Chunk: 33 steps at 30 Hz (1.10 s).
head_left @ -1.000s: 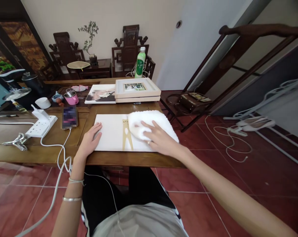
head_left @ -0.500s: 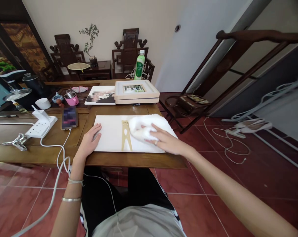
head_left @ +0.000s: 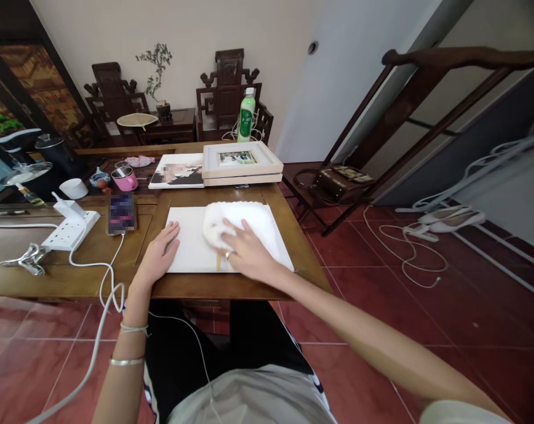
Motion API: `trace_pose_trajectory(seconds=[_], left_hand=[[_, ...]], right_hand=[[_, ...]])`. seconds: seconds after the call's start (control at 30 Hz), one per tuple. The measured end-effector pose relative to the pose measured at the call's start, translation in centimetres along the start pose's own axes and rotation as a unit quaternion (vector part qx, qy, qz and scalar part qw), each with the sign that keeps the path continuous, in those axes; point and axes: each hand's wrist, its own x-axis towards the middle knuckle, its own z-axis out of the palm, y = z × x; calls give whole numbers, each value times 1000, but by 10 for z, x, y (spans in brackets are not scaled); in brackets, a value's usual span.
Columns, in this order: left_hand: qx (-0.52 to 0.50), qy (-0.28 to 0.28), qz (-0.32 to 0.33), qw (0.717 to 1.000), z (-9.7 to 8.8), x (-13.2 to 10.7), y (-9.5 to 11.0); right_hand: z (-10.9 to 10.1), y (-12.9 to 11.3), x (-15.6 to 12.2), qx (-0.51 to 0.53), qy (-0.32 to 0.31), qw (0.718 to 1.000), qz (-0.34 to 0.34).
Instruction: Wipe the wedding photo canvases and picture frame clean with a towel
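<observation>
A white board (head_left: 187, 250) lies flat on the wooden table (head_left: 72, 268) in front of me. A white towel (head_left: 249, 221) is spread over its right half. My right hand (head_left: 244, 253) presses down on the towel, fingers bunching the cloth at its left end. Under the towel a thin tan wooden piece (head_left: 217, 266) pokes out just at the board's near edge. My left hand (head_left: 158, 256) rests flat on the board's left edge, fingers stretched out.
Behind the board lie stacked pale picture frames (head_left: 240, 165) and a photo print (head_left: 176, 171). A phone (head_left: 121, 213), a white power strip (head_left: 70, 224) with cables, a pink cup (head_left: 124, 178) and a green bottle (head_left: 246, 116) stand around. Cables lie on the red tile floor (head_left: 408, 235).
My right hand has slid the towel leftward across the board, covering most of the tan wooden piece. The left hand has stayed at the board's left edge.
</observation>
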Motion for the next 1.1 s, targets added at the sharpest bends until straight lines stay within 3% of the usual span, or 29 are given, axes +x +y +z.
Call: trace_pose_trajectory(seconds=[0.13, 0.27, 0.37, 0.5, 0.6, 0.7, 0.87, 1.1], left_hand=[[5, -6, 3, 1000, 1, -1, -1], [11, -14, 9, 1000, 1, 0, -2], [12, -18, 8, 1000, 1, 0, -3], [8, -20, 7, 1000, 0, 1, -4], [11, -21, 8, 1000, 0, 1, -5], [15, -21, 8, 1000, 1, 1, -6], [13, -15, 14, 1000, 3, 1, -7], [14, -16, 12, 1000, 2, 1, -5]], right_hand=[[-11, -32, -44, 25, -83, 993, -84], [-25, -29, -51, 38, -122, 982, -139], [-27, -6, -28, 43, -103, 987, -118], [-22, 21, 22, 21, -61, 997, -38], [-12, 23, 56, -16, -35, 999, 28], [2, 8, 70, -76, -23, 995, 61], [13, -29, 37, -106, -76, 991, -7], [-12, -62, -37, -17, -169, 973, -157]])
